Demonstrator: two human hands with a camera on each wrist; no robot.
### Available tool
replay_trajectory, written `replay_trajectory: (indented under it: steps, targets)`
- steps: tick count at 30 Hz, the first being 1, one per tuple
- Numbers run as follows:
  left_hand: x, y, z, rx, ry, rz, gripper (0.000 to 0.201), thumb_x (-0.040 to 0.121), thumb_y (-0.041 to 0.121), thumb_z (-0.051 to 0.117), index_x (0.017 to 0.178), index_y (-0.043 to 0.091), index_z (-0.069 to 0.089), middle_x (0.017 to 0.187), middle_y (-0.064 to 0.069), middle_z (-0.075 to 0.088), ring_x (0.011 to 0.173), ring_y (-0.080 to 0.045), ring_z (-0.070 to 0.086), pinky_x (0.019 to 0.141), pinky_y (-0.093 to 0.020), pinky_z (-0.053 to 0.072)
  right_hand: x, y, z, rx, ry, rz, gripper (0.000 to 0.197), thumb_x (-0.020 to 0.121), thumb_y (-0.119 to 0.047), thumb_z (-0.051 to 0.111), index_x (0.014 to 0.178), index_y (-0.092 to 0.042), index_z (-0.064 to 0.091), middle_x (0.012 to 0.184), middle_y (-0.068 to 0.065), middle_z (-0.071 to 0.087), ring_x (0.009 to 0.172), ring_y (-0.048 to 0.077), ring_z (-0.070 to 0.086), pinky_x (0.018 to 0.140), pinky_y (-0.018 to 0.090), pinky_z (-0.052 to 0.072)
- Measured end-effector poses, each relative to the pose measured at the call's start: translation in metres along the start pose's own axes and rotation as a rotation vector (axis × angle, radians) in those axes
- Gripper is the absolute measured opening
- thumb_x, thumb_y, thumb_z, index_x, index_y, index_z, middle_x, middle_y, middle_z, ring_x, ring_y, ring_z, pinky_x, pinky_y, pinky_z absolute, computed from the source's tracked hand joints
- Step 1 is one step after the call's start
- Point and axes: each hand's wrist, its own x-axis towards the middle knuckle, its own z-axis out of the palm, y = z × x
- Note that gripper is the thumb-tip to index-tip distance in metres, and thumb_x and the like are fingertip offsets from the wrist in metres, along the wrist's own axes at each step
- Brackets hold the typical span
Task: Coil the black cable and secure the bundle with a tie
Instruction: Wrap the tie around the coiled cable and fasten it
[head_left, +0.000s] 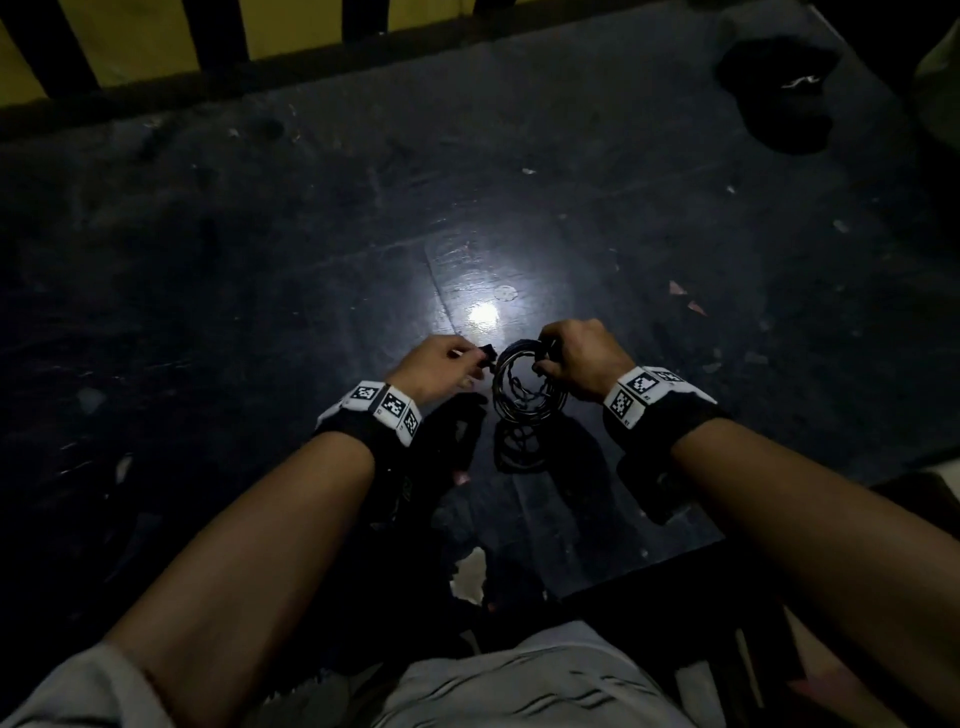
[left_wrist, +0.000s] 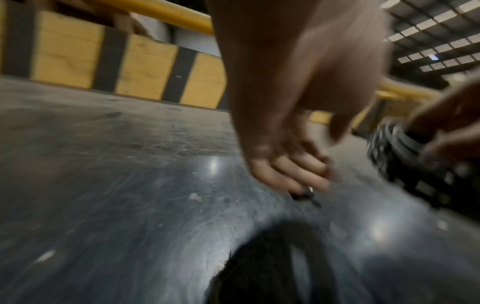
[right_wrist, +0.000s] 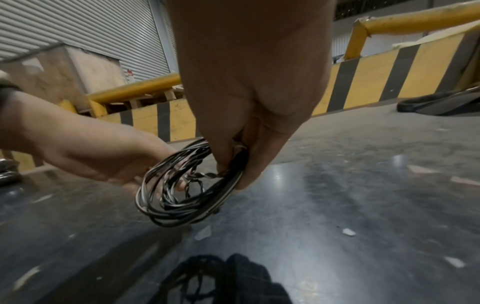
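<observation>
A person leans over a dark, scuffed table (head_left: 260, 312) with the black cable (head_left: 527, 384) already wound into a tight ring of many turns, held just above the surface near the table's middle, its shadow thrown at 6 o'clock beneath it. The coiling looks all but done; the step in hand appears to be the securing. The right hand (head_left: 582, 358) grips the coil at its 2 o'clock side, thumb and fingers curled round the gathered strands and pinching them together, as the right wrist view shows plainly, with a twisted strand crossing the inside of the ring there. The left hand (head_left: 441, 364) sits at the coil's 9 o'clock, fingers bent, thumb and forefinger nipped on a small dark piece (head_left: 487, 352) that touches the rim; whether this is the tie or the cable's plug end cannot be told, since the head view is dim and the left wrist view is blurred by motion. In that left wrist view the fingers (left_wrist: 293, 170) curl down close to the table, a small dark bit with a glint at their tips. The next move, by the look of it, calls for the right hand to keep the turns bunched so none springs loose while the left brings that piece round the bundle and cinches it; a slack pinch would likely let the loops fan apart. A dark cap (head_left: 779, 93) lies well apart at the table's 1 o'clock corner, and a yellow-and-black barrier (head_left: 156, 41) runs along the far edge at 12 o'clock.
</observation>
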Motion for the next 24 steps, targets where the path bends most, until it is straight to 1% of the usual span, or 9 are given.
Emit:
replay_trajectory:
  steps: [2, 3, 7, 10, 13, 16, 20, 22, 24]
  targets:
    - [0.017, -0.008, 0.001, 0.206, 0.148, 0.053, 0.012, 0.086, 0.024, 0.067, 0.079, 0.031, 0.062, 0.092, -0.003, 0.073, 0.085, -0.021, 0.071, 0.073, -0.026, 0.056, 0.001, 0.005, -0.002, -0.004, 0.007, -0.002, 0.018, 0.085, -0.023, 0.075, 0.098, -0.01, 0.074, 0.094, 0.01, 0.076, 0.091, 0.027, 0.07, 0.074, 0.027, 0.048]
    - [0.023, -0.011, 0.003, 0.281, 0.177, 0.063, 0.011, 0.082, 0.026, 0.069, 0.082, 0.032, 0.061, 0.095, -0.001, 0.071, 0.089, -0.021, 0.07, 0.081, -0.03, 0.056, 0.002, 0.007, -0.002, -0.004, 0.005, 0.001, 0.018, 0.085, -0.022, 0.075, 0.098, -0.01, 0.074, 0.094, 0.01, 0.076, 0.091, 0.027, 0.07, 0.073, 0.026, 0.045]
    - [0.038, -0.017, 0.016, 0.558, 0.123, 0.112, 0.04, 0.074, 0.034, 0.074, 0.111, 0.026, 0.06, 0.118, -0.008, 0.058, 0.108, -0.028, 0.059, 0.095, -0.043, 0.052, 0.005, 0.014, -0.001, 0.002, -0.023, 0.016, 0.018, 0.086, -0.021, 0.074, 0.098, -0.007, 0.074, 0.096, 0.012, 0.076, 0.093, 0.027, 0.07, 0.073, 0.028, 0.049]
    - [0.044, -0.02, 0.023, 0.683, 0.162, 0.156, 0.035, 0.074, 0.033, 0.072, 0.105, 0.022, 0.061, 0.113, -0.008, 0.06, 0.108, -0.032, 0.057, 0.092, -0.044, 0.051, 0.006, 0.018, 0.001, 0.021, -0.031, 0.04, 0.019, 0.087, -0.021, 0.074, 0.1, -0.007, 0.073, 0.096, 0.012, 0.076, 0.092, 0.026, 0.07, 0.072, 0.025, 0.045]
    - [0.039, -0.021, 0.022, 0.655, 0.2, 0.185, 0.022, 0.075, 0.026, 0.068, 0.094, 0.018, 0.063, 0.105, -0.007, 0.06, 0.1, -0.03, 0.058, 0.087, -0.041, 0.052, 0.007, 0.02, 0.005, 0.045, -0.032, 0.056, 0.021, 0.087, -0.021, 0.074, 0.102, -0.007, 0.073, 0.096, 0.011, 0.076, 0.091, 0.026, 0.07, 0.072, 0.025, 0.045]
    - [0.028, -0.029, 0.018, 0.604, 0.234, 0.25, 0.017, 0.077, 0.024, 0.069, 0.091, 0.013, 0.066, 0.107, -0.006, 0.053, 0.105, -0.025, 0.051, 0.092, -0.039, 0.048, 0.008, 0.018, 0.009, 0.069, -0.035, 0.073, 0.022, 0.086, -0.022, 0.075, 0.102, -0.007, 0.073, 0.097, 0.012, 0.076, 0.092, 0.026, 0.071, 0.074, 0.025, 0.047]
    - [0.005, -0.038, 0.015, 0.666, 0.196, 0.264, 0.027, 0.08, 0.044, 0.069, 0.09, 0.019, 0.071, 0.11, 0.001, 0.047, 0.108, -0.017, 0.041, 0.091, -0.028, 0.041, 0.008, 0.015, 0.014, 0.067, -0.04, 0.086, 0.022, 0.086, -0.023, 0.075, 0.102, -0.008, 0.073, 0.1, 0.015, 0.076, 0.097, 0.03, 0.069, 0.079, 0.031, 0.052]
    - [-0.006, -0.04, 0.015, 0.688, 0.172, 0.285, 0.036, 0.081, 0.053, 0.063, 0.093, 0.021, 0.073, 0.112, 0.001, 0.048, 0.108, -0.016, 0.043, 0.091, -0.029, 0.04, 0.007, 0.014, 0.016, 0.062, -0.042, 0.093, 0.024, 0.086, -0.024, 0.075, 0.104, -0.008, 0.073, 0.103, 0.016, 0.075, 0.101, 0.032, 0.068, 0.083, 0.035, 0.052]
    - [-0.015, -0.042, 0.016, 0.665, 0.168, 0.31, 0.038, 0.086, 0.053, 0.055, 0.098, 0.021, 0.073, 0.112, 0.001, 0.054, 0.107, -0.017, 0.046, 0.092, -0.029, 0.039, 0.005, 0.015, 0.019, 0.058, -0.046, 0.099, 0.025, 0.085, -0.024, 0.075, 0.105, -0.008, 0.074, 0.104, 0.016, 0.075, 0.102, 0.032, 0.068, 0.081, 0.033, 0.05]
